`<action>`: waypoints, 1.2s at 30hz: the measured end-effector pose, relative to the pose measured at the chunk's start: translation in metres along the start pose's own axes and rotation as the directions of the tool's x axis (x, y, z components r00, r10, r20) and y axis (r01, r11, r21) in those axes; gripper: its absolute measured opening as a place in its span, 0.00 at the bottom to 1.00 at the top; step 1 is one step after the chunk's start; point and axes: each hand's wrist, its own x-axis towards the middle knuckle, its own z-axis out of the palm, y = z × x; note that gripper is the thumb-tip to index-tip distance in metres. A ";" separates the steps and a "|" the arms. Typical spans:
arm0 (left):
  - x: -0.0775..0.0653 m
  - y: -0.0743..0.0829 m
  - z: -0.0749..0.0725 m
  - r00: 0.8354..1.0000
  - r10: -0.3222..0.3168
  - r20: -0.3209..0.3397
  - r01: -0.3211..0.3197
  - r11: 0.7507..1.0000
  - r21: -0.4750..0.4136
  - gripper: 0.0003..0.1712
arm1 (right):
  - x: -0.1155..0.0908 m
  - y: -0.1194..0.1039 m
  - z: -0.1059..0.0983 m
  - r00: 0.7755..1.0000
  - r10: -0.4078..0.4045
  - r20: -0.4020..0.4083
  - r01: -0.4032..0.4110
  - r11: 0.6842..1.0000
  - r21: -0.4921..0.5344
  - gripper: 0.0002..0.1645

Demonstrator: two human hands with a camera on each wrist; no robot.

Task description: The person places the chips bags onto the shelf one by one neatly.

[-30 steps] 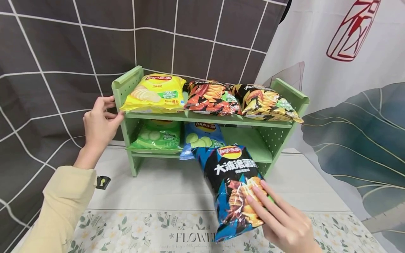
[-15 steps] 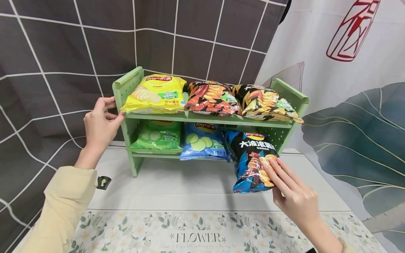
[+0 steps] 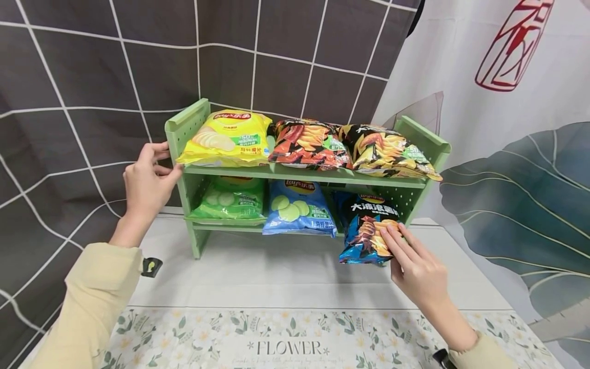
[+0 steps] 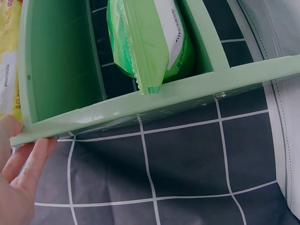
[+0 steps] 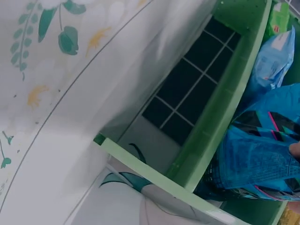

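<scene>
A light green two-tier shelf [image 3: 299,175] stands against the dark tiled-pattern cloth. My left hand [image 3: 148,182] grips its left side panel, thumb at the front edge and fingers on the outer face; the left wrist view shows the panel edge [image 4: 103,112] between them. My right hand [image 3: 420,266] holds a black-and-blue chip bag [image 3: 364,238], fingers flat over its front, thumb mostly hidden. That bag's far end is inside the lower tier at the right, while its near end sticks out past the front edge. Left of it lie a blue chip bag [image 3: 299,207] and a green one [image 3: 227,200].
On the upper tier sit a yellow chip bag [image 3: 226,137], a red-and-black one [image 3: 310,146] and a black-and-yellow one [image 3: 387,148]. The shelf's right side panel [image 3: 410,202] rises close beside the held bag. A floral-printed cloth [image 3: 286,328] covers the table front.
My right hand has carried the black-and-blue chip bag from in front of the shelf rightward and back into the lower tier's right part. The left hand has stayed on the side panel.
</scene>
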 end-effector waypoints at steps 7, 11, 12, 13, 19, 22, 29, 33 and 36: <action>0.000 0.001 0.000 1.000 0.003 -0.007 -0.003 1.000 -0.002 0.21 | 0.001 0.007 0.009 0.995 -0.060 0.084 0.051 0.994 0.101 0.27; 0.001 0.000 0.000 1.000 0.006 -0.008 -0.006 1.000 -0.004 0.22 | 0.000 0.008 0.012 0.991 -0.085 0.107 0.072 0.990 0.120 0.27; 0.001 -0.001 0.000 1.000 0.006 -0.008 -0.006 1.000 -0.006 0.22 | 0.000 0.008 0.013 0.990 -0.092 0.109 0.079 0.990 0.117 0.27; 0.001 -0.001 0.000 1.000 0.007 -0.008 -0.007 1.000 -0.005 0.22 | -0.001 0.008 0.014 0.989 -0.097 0.111 0.084 0.990 0.114 0.26; 0.000 -0.002 0.000 1.000 0.007 -0.009 -0.007 1.000 -0.007 0.22 | -0.006 0.003 0.021 0.990 -0.082 0.112 0.075 0.995 0.063 0.25; 0.000 -0.001 0.000 1.000 0.009 -0.009 -0.009 1.000 -0.010 0.22 | -0.007 0.002 0.024 0.984 -0.056 0.167 0.054 0.998 0.016 0.26; 0.000 -0.001 0.001 1.000 0.013 -0.010 -0.014 1.000 -0.018 0.22 | -0.008 0.007 0.034 0.954 0.022 0.299 -0.025 1.000 0.005 0.29; -0.001 0.000 0.001 1.000 0.015 -0.005 -0.015 1.000 -0.012 0.22 | -0.010 0.011 0.040 0.933 0.064 0.354 -0.076 0.997 0.020 0.39; -0.001 0.000 0.001 1.000 0.014 -0.002 -0.014 1.000 -0.013 0.22 | -0.011 0.013 0.042 0.920 0.082 0.383 -0.092 0.996 0.007 0.40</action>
